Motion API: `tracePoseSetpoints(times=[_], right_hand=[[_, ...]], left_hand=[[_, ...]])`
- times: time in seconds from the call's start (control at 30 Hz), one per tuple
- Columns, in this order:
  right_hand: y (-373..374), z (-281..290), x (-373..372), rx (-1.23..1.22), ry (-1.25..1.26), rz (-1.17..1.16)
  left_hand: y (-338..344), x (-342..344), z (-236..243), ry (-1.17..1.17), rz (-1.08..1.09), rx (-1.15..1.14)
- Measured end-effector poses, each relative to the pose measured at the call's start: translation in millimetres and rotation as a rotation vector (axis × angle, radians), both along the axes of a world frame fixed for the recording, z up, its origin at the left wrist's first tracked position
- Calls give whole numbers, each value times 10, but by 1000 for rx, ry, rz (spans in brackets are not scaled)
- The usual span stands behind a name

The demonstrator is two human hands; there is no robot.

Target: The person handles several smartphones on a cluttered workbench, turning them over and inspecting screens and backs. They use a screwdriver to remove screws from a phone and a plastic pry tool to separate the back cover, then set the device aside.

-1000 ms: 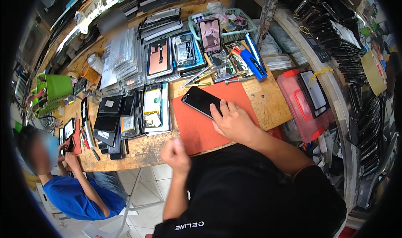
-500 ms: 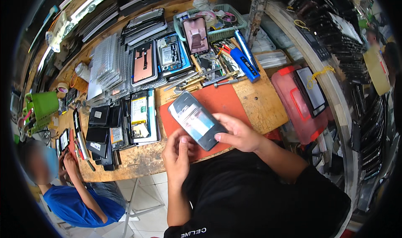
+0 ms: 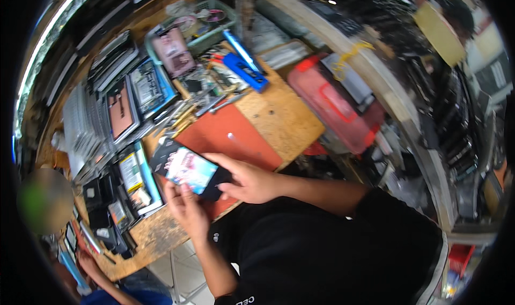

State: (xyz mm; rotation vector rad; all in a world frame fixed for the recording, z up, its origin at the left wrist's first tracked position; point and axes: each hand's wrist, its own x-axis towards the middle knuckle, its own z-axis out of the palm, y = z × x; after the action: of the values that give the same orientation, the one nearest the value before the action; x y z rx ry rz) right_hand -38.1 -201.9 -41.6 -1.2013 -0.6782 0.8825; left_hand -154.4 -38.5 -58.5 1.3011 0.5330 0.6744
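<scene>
A black phone (image 3: pixel 189 169) with its screen lit, showing a pale pink and blue picture, is held tilted over the near part of the red-orange mat (image 3: pixel 225 133). My left hand (image 3: pixel 189 211) grips its lower left side, with fingers partly under it. My right hand (image 3: pixel 245 180) grips its right end, thumb along the front. Left of the mat lie an opened phone (image 3: pixel 132 173) with a yellow battery and a pile of black phones (image 3: pixel 97 215). The view is blurred by motion.
Tools (image 3: pixel 209 85), a blue boxy tool (image 3: pixel 245 73), a propped phone (image 3: pixel 173 52), a basket (image 3: pixel 204 12) and tablets (image 3: pixel 120 111) crowd the bench's back. A red plastic box (image 3: pixel 335 109) is right. A co-worker's arm (image 3: pixel 102 281) shows lower left.
The black phone was picked up off the mat and turned screen up, now lit. My left hand rose to grip it. The view has swung right and tilted.
</scene>
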Motion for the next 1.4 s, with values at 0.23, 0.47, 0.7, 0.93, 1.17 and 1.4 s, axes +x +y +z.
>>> tracePoseSetpoints(times=[0.23,0.47,0.7,0.93,1.17,1.4], right_hand=[[-16,154,228,80,130,-149],[-409,190,525,-256,-660,-409],[-1673,321,1355,-1102,-1161,-955],[-2348,205,1626,-1381,-957,-967],[-2074,353,1301,-876,-918,-906],[-1811,4,1405,-993,-1014,-807]], left_hand=[[-118,109,203,-240,107,-39],[-118,43,380,-58,-42,-92],[-161,77,313,-15,-36,-45],[-155,34,230,-6,-53,-69],[-144,29,266,-15,-98,-102],[-110,-34,262,22,-169,-97]])
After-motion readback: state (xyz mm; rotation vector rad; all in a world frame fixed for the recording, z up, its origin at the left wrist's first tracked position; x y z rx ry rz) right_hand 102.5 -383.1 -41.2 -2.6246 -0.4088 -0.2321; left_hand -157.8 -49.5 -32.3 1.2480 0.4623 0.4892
